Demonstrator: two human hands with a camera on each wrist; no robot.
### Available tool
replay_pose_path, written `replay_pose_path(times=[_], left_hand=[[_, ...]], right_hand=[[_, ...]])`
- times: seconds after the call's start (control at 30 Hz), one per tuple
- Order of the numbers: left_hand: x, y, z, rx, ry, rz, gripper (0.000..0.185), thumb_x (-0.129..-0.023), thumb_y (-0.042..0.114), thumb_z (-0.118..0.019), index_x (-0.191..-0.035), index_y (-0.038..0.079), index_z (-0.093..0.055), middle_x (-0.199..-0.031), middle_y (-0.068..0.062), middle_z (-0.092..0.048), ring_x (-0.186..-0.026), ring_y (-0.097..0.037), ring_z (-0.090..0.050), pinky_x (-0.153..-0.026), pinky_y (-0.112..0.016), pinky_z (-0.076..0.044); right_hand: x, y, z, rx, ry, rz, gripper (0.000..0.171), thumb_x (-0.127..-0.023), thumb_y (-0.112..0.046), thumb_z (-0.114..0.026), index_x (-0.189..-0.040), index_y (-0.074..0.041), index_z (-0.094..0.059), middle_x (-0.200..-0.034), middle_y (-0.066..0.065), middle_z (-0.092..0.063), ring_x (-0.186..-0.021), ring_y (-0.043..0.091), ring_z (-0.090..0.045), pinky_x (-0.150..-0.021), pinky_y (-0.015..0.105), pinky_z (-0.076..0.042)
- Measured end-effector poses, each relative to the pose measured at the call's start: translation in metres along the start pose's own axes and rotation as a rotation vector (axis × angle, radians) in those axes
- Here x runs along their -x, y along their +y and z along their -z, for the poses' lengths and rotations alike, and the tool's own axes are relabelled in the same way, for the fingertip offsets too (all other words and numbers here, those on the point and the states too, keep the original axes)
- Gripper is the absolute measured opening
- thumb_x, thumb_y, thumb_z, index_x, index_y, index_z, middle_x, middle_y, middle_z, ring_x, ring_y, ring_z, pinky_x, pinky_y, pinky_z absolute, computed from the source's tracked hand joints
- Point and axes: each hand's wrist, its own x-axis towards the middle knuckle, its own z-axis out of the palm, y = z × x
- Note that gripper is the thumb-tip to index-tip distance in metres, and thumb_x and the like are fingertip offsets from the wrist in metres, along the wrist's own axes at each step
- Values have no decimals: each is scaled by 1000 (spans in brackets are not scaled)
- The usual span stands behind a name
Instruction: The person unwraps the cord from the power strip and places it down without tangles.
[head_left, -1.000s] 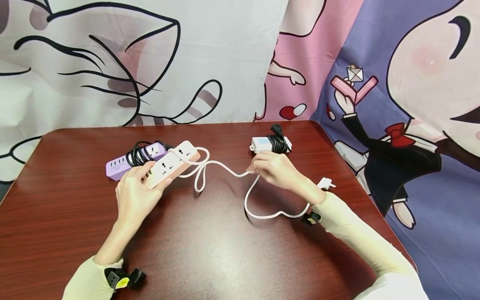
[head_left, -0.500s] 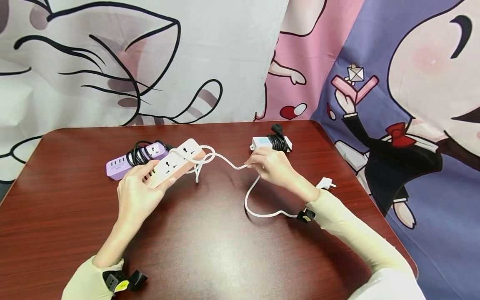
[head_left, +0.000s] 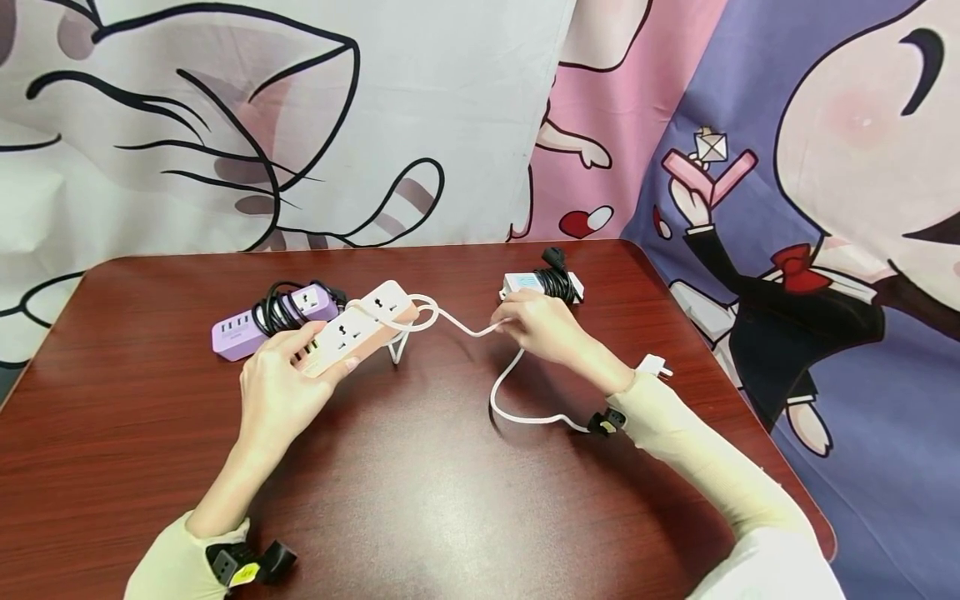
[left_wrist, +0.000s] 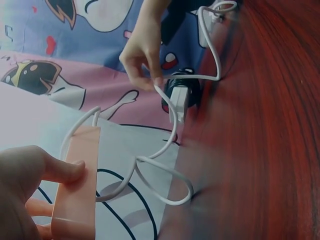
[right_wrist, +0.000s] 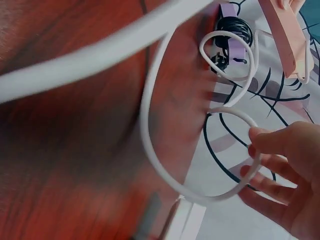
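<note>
Your left hand [head_left: 281,392] grips 1 of 3 power strips [head_left: 358,329]; right hand [head_left: 543,327] pinches its white cord [head_left: 457,322].

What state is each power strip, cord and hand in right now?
Pink power strip: lifted, gripped by the left hand.
White cord: partly looped round the strip, pinched by the right hand.
White plug: unplugged, on the table.
Purple power strip: black cord wrapped.
White power strip: black cord wrapped.
</note>
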Motion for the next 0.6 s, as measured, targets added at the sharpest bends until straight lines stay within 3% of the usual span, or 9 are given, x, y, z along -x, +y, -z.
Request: replay_pose_path(times=[0.2, 0.3, 0.6], left_hand=[[0, 2, -1, -7, -8, -9, 51, -66, 19, -85, -112, 5, -70, -104, -19, -69, -88, -33, -61, -74, -51, -40], [-1, 3, 0, -10, -10, -10, 51, -66, 19, -85, -112, 6, -70, -103, -18, -69, -87, -33, -61, -73, -51, -40], [-1, 5, 1, -13, -9, -17, 51, -67, 20, -85, -113, 7, -69, -101, -17, -69, -81, -29, -58, -69, -45, -38]], right_hand=[[-8, 1, 13, -109, -226, -87, 12, -84, -20, -73, -95, -19, -75, -95, -5, -71, -85, 11, -65, -73, 34, -51], [-13, 2, 20, -181, -283, -107, 17, -85, -23, -73, -99, -16, -75, -94, -4, -72, -79, 11, -62, -73, 33, -49], [-34, -4, 27, -302, -202, -57, 18, -87, -24, -70, -102, -16, -74, -98, -3, -72, -78, 9, -60, -77, 30, -49]])
